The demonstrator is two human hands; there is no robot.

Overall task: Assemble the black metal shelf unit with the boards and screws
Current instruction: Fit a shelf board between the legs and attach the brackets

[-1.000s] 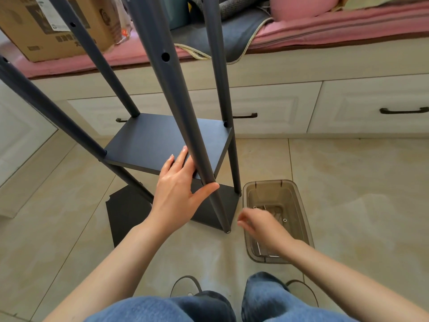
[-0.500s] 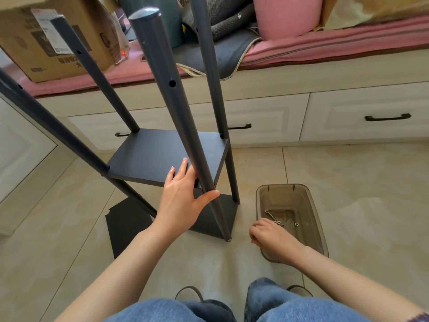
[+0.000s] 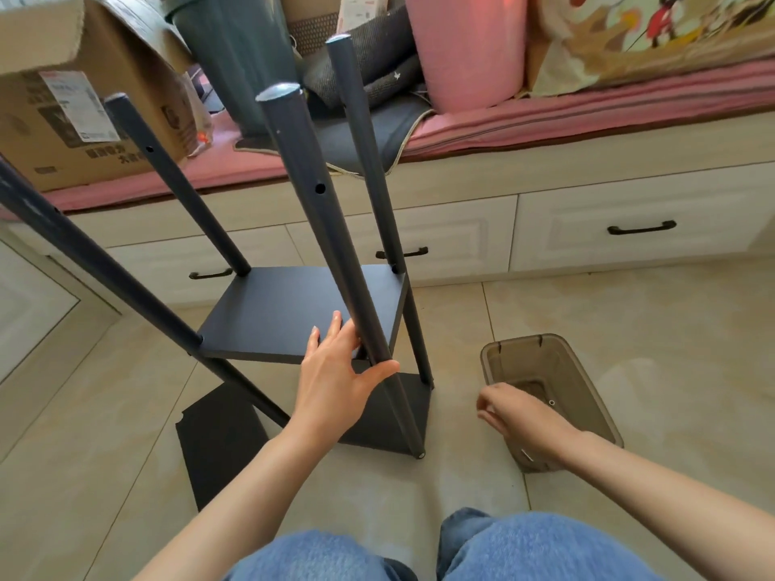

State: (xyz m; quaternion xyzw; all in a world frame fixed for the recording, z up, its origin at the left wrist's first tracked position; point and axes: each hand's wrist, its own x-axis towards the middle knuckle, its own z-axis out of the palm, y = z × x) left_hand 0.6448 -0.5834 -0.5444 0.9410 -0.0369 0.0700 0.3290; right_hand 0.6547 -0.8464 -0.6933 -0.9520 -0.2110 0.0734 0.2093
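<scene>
While the cardboard box (image 3: 63, 115) at far left carries a white shipping label (image 3: 81, 106) and dark printed characters on its side, the print is too blurred to read. It rests on a pink cushion (image 3: 545, 119) atop a cream drawer cabinet (image 3: 629, 228) with dark handles. Beside the box stand a dark green bin (image 3: 235, 56), grey folded fabric (image 3: 377, 56), a pink bolster (image 3: 465, 48) and, at far right, a cartoon-printed pillow (image 3: 654, 31). On the tiled floor in front, the black shelf unit (image 3: 302, 312) stands upright with four posts rising toward the camera; one board is fixed partway up and another sits at the base. A loose black board (image 3: 218, 438) lies flat on the floor, partly under the unit on its left. The nearest post (image 3: 318, 228) shows an open screw hole and crosses the view of the middle board. The left hand (image 3: 335, 379) rests against this post at the board's front corner, fingers straight along the board edge, thumb extended to the post; the grip is loose, not clamped. To the right, a translucent brown plastic bin (image 3: 587, 383) sits on the floor, a small metal ring visible inside. The right hand (image 3: 520, 417) hovers over its near left rim, fingers curled together; whether they pinch a screw cannot be told.
</scene>
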